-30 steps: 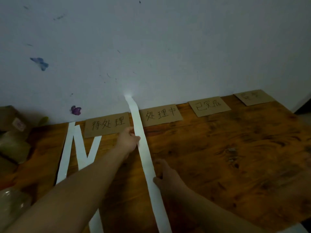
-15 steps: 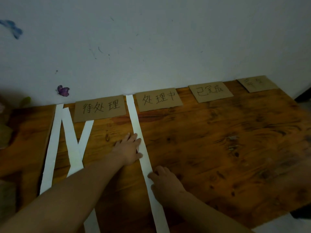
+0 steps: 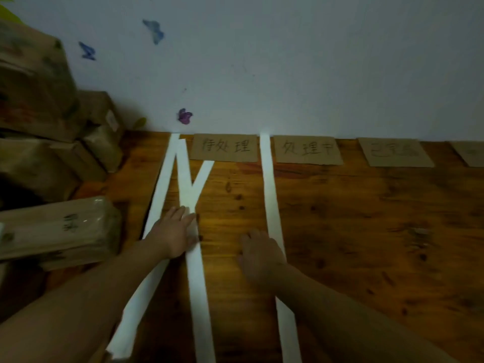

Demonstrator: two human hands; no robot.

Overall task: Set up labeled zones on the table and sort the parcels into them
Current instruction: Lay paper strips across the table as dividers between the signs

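Nearest me, two bare forearms reach in over the brown wooden table point(image 3: 366, 231). The left hand point(image 3: 171, 233) lies palm down, fingers straight and spread, pressing on a loose cluster of three white paper strips point(image 3: 197, 284) just where two of them meet; it grasps nothing. The right hand point(image 3: 259, 254) rests flat beside it, fingers relaxed and slightly apart, also holding nothing. Its outer edge overlaps the left edge of a separate long white paper strip point(image 3: 271, 195) that runs straight from the near edge to the wall. Further back, four flat brown cardboard label cards point(image 3: 224, 148) lie in a row along the wall, the long strip passing between the first two. I can read handwritten characters on those two; the other two are too blurred. The brown wrapped parcels point(image 3: 57, 226) sit at the table's left end, all left of the strips: one long one lies near the left hand, and others are stacked behind it. Beyond is a white wall point(image 3: 314, 74) with blue and purple butterfly stickers point(image 3: 185, 116).
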